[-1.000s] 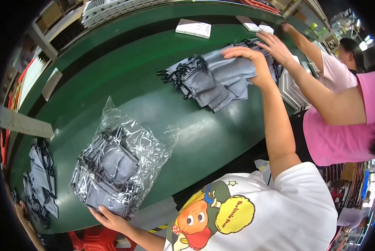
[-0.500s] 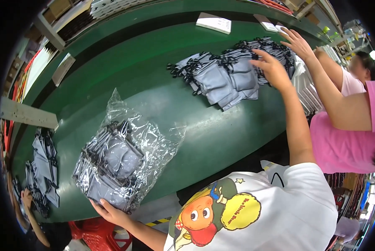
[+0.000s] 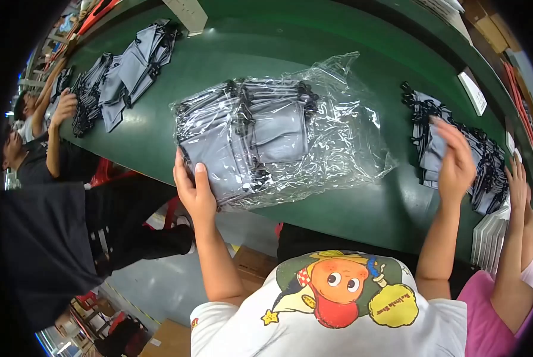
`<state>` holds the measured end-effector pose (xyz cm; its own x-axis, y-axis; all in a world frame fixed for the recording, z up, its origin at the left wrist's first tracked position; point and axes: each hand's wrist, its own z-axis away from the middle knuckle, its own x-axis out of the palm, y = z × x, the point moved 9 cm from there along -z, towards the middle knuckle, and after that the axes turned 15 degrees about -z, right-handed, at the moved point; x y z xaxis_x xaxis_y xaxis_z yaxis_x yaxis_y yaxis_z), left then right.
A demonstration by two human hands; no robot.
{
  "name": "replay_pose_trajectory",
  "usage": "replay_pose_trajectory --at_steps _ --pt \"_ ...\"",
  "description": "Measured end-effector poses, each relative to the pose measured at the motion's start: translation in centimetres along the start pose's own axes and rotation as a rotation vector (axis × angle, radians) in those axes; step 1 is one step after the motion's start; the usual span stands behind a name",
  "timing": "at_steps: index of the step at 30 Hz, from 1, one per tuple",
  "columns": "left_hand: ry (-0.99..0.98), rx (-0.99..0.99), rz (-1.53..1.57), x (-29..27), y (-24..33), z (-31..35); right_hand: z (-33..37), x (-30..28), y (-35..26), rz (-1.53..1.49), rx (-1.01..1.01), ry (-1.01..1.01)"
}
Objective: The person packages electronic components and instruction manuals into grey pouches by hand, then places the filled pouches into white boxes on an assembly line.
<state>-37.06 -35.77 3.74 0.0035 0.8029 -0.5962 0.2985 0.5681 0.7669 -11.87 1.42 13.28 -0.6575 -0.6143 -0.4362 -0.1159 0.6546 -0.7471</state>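
A clear plastic bag [image 3: 344, 143] lies on the green table with several grey pouches [image 3: 278, 134] in it, their black cords bunched along the top edges. My left hand [image 3: 196, 190] grips the bag's near left corner, thumb on top and fingers along the side. Off to the right, my right hand [image 3: 457, 163] is slightly blurred, its fingers stretched out over a spread pile of grey pouches [image 3: 428, 156] with black cords. I see nothing held in it; whether the fingertips touch the pile I cannot tell.
More grey pouches [image 3: 137, 68] lie at the far left, near another person's hand [image 3: 68, 106]. A person in black [image 3: 46, 238] stands at my left. A co-worker's hands [image 3: 519, 184] are beyond the right pile, by stacked white pieces [image 3: 489, 241]. A white card [image 3: 472, 94] stands behind it.
The view has swung left, bringing the person in black into sight. My left hand still holds the bag. My right hand has come to the near side of the right pile.
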Motion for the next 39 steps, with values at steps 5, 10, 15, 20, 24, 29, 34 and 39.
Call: replay_pose_trajectory --at_steps 5,10,15,20,24,29,34,39 --pt "0.012 0.0 0.049 1.0 -0.6 0.3 -1.6 14.5 3.2 -0.841 0.891 -0.657" --pt "0.025 -0.017 0.06 1.1 -0.9 0.7 -3.1 18.1 -0.7 -0.486 0.782 -1.132" --pt "0.038 0.015 0.051 0.9 -0.2 1.0 -4.5 17.1 -2.4 0.122 -0.226 -0.661" --pt "-0.027 -0.039 0.048 0.4 1.4 0.1 -8.0 17.6 0.0 0.026 0.005 -0.431" --pt "0.006 -0.017 -0.043 -0.1 1.9 -0.1 -8.3 18.6 1.1 -0.114 0.24 -0.399" --pt "0.004 -0.003 -0.058 -0.3 1.9 -0.2 -7.6 19.8 2.5 -0.09 0.303 -0.46" --pt "0.018 0.024 -0.05 -0.1 2.2 -0.3 -8.5 21.9 5.1 -0.061 0.324 -0.574" --pt "0.044 -0.003 -0.058 -0.1 2.0 0.0 -8.1 22.2 3.3 -0.167 0.52 -0.624"
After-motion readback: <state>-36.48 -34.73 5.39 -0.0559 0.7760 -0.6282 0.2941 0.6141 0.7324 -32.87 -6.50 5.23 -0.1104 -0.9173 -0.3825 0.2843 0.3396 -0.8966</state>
